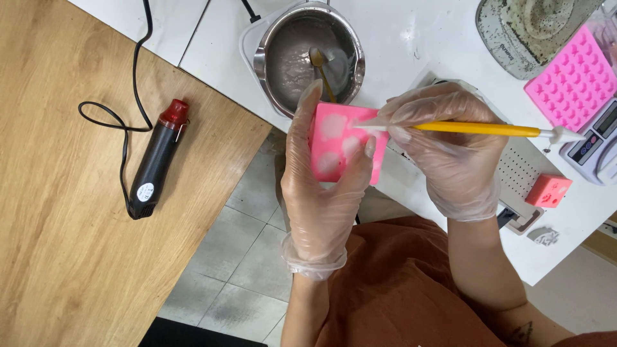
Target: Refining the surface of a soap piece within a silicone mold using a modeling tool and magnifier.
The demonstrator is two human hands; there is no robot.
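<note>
My left hand (pixel 319 193), in a clear thin glove, grips a pink square mould (pixel 340 142) whose cavities are filled with white material. My right hand (pixel 453 144), also gloved, holds a yellow-handled tool (pixel 475 128) like a pen, its white tip touching the mould's upper right edge. Both hands hover over the gap between two tables, just in front of a metal pot (pixel 308 54) with grey-white melted stuff and a spoon in it.
A black and red heat gun (pixel 157 160) with its cord lies on the wooden table (pixel 58 225) at left. On the white table (pixel 418 38) sit a large pink mould (pixel 572 80), a small pink block (pixel 548 190), a scale (pixel 594 138) and a grimy dish (pixel 527 29).
</note>
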